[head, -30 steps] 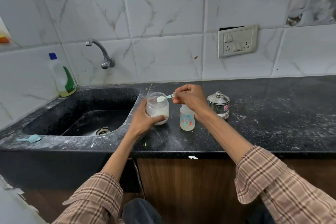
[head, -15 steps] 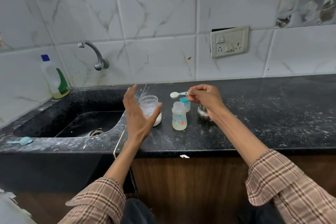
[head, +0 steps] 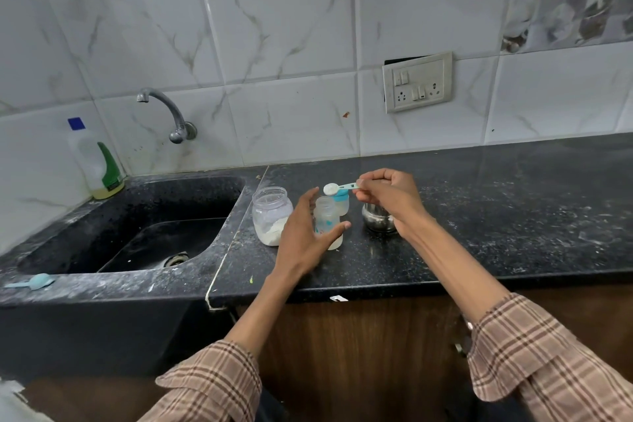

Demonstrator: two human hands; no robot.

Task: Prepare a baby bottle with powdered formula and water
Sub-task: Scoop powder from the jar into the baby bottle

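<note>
A small clear baby bottle [head: 324, 216] stands open on the black counter [head: 479, 216]. My left hand [head: 306, 233] curls open around it, fingers apart, thumb near its base; whether it touches is unclear. My right hand [head: 387, 195] pinches a pale blue scoop [head: 337, 188] heaped with white powder, held just above the bottle's mouth. A clear jar of white formula powder [head: 272, 219] stands open to the left. The bottle's blue-ringed cap [head: 342, 200] sits behind the bottle.
A steel pot [head: 376, 223] stands right of the bottle, partly behind my right wrist. The black sink [head: 137, 229] with a tap [head: 168, 113] lies left, a dish-soap bottle [head: 97, 161] at its corner and a second blue scoop [head: 32, 282] on its front rim.
My left hand let go of the powder jar and moved right to the baby bottle. My right hand carried the filled scoop from over the jar to above the bottle.
</note>
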